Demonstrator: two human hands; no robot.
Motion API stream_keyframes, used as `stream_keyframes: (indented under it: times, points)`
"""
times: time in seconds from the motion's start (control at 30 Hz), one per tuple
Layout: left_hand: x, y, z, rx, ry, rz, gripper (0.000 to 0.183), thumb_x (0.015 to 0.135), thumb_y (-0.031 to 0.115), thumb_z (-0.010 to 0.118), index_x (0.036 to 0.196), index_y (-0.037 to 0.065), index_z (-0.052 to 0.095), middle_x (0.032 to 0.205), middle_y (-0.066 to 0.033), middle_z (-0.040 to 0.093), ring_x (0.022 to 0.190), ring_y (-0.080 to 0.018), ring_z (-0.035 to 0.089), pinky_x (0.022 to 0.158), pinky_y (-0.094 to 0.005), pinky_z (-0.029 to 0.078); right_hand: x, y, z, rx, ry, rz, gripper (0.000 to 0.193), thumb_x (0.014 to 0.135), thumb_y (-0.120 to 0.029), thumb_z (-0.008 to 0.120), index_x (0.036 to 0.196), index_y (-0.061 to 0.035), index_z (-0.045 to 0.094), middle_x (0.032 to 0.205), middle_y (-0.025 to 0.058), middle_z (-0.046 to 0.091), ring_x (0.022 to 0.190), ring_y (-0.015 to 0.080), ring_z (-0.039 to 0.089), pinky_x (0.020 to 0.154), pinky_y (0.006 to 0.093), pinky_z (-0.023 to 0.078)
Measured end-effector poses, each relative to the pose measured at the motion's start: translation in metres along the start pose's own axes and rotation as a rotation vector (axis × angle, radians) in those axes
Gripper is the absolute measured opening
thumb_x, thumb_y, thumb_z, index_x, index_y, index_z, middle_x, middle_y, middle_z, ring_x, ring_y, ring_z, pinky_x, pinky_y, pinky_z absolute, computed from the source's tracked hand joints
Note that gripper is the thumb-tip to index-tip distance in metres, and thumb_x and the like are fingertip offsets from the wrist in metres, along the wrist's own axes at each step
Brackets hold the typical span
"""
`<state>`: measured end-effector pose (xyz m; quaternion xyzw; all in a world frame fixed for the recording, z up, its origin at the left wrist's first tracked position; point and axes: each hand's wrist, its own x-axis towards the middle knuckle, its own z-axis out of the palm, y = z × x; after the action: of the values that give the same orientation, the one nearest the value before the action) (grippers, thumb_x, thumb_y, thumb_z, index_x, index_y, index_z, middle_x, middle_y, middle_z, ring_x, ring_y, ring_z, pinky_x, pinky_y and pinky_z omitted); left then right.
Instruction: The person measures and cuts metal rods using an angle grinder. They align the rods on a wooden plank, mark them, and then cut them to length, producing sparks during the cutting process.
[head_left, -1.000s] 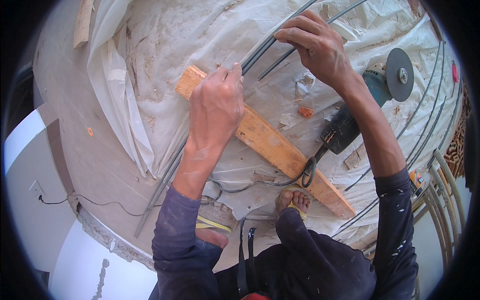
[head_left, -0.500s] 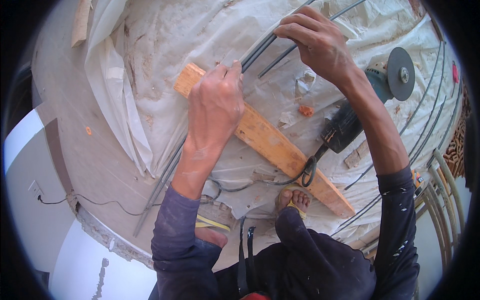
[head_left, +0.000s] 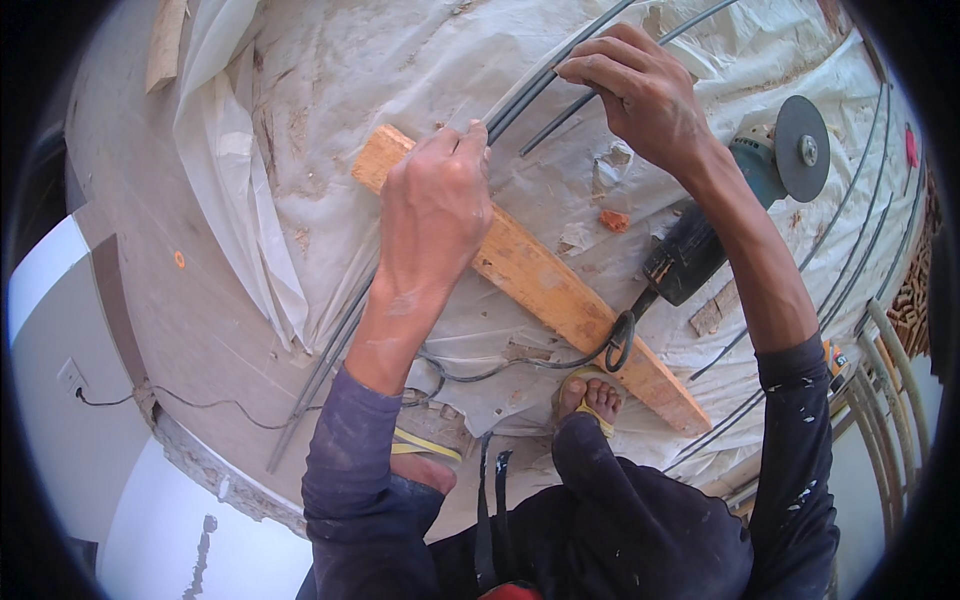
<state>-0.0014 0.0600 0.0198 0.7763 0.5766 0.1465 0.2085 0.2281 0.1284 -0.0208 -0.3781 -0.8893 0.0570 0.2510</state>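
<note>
My left hand (head_left: 435, 200) is closed around a bundle of thin dark steel rods (head_left: 530, 92), over the upper end of a wooden board (head_left: 545, 280). The rods slant from the lower left, pass under my left wrist and run out at the top. My right hand (head_left: 650, 95) is farther up, its fingers bent together and their tips against the right side of the bundle; whatever lies inside them is hidden. Below that hand runs a separate rod (head_left: 553, 130). Beside my right forearm lies an angle grinder (head_left: 700, 235) with a dark cutting disc (head_left: 803, 149).
Wrinkled plastic sheeting (head_left: 370, 60) covers much of the floor. The grinder's cord (head_left: 490, 377) crosses the board near my foot (head_left: 590, 395) and a cord reaches the wall socket (head_left: 70, 377). More rods (head_left: 850, 215) lie on the right, near wooden poles (head_left: 895, 370). An orange fragment (head_left: 613, 221) sits mid-floor.
My right hand's fingertips have shifted slightly down and right, uncovering more of the rod bundle. My left hand keeps its grip. The view has shifted very slightly.
</note>
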Motion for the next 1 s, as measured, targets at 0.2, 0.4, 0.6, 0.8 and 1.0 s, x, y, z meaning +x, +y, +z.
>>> stream_keyframes:
  times: [0.2, 0.4, 0.6, 0.8, 1.0]
  points:
    - [-0.001, 0.0, 0.0, 0.009, -0.007, -0.012, 0.022, 0.087, 0.006, 0.062, 0.106, -0.003, 0.068, 0.084, -0.0201, 0.064, 0.075, -0.0377, 0.063, 0.066, -0.0435, 0.049, 0.008, -0.003, 0.003, 0.029, 0.069, -0.012, 0.025, 0.077, 0.007, 0.067, 0.096, -0.0084, 0.072, 0.095, 0.0033, 0.07, 0.091, 0.0201, 0.065, 0.077, 0.0322, 0.056]
    - [0.0, 0.0, 0.001, 0.02, 0.003, 0.02, 0.022, 0.086, 0.006, 0.063, 0.106, -0.003, 0.068, 0.083, -0.0205, 0.064, 0.076, -0.0373, 0.064, 0.065, -0.0429, 0.05, 0.01, -0.006, -0.003, -0.003, 0.042, -0.001, 0.024, 0.076, 0.009, 0.066, 0.094, -0.007, 0.072, 0.093, 0.0039, 0.07, 0.088, 0.0203, 0.065, 0.076, 0.0316, 0.056]
    - [-0.009, -0.001, 0.01, 0.074, 0.088, 0.055, 0.02, 0.087, 0.007, 0.064, 0.105, -0.001, 0.067, 0.086, -0.017, 0.065, 0.077, -0.034, 0.064, 0.066, -0.0419, 0.05, 0.015, -0.014, -0.058, 0.014, 0.279, 0.128, 0.018, 0.078, 0.006, 0.071, 0.091, -0.0057, 0.074, 0.088, 0.0048, 0.07, 0.081, 0.0194, 0.066, 0.073, 0.0307, 0.056]
    - [-0.036, -0.01, 0.019, 0.138, 0.255, 0.13, 0.016, 0.085, 0.007, 0.068, 0.1, 0.002, 0.064, 0.094, -0.0127, 0.061, 0.087, -0.0317, 0.06, 0.071, -0.0415, 0.049, -0.041, -0.044, -0.083, 0.145, 0.274, 0.335, 0.018, 0.075, 0.005, 0.072, 0.09, -0.0048, 0.072, 0.084, 0.0076, 0.068, 0.077, 0.0227, 0.063, 0.069, 0.0323, 0.051]
    - [-0.035, 0.006, 0.016, 0.203, 0.19, 0.018, 0.014, 0.088, 0.006, 0.063, 0.099, -0.001, 0.058, 0.092, -0.0162, 0.058, 0.089, -0.0364, 0.056, 0.077, -0.0443, 0.047, -0.109, -0.107, -0.094, 0.321, 0.222, 0.616, 0.02, 0.073, 0.007, 0.073, 0.089, -0.0027, 0.071, 0.084, 0.0094, 0.066, 0.078, 0.0236, 0.062, 0.068, 0.0327, 0.049]
